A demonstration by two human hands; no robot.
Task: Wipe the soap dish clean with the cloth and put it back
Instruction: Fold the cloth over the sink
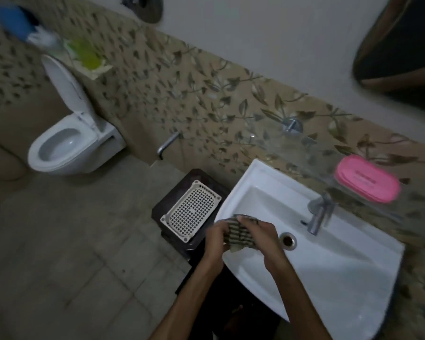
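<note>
A pink oval soap dish (367,178) rests on the glass shelf (304,153) fixed to the wall above the tap. Over the left part of the white sink (341,273), both hands grip a dark striped cloth (238,235). My left hand (215,239) holds its left edge, and my right hand (263,238) covers its right side with the thumb on top. The cloth is bunched between them, so I cannot tell if anything is inside it. The hands are well below and to the left of the pink dish.
A chrome tap (320,214) stands at the sink's back, the drain (288,241) just right of my hands. A cream perforated tray (190,211) lies on a dark stool (172,200) left of the sink. A toilet (66,143) is farther left; a mirror (402,45) hangs upper right.
</note>
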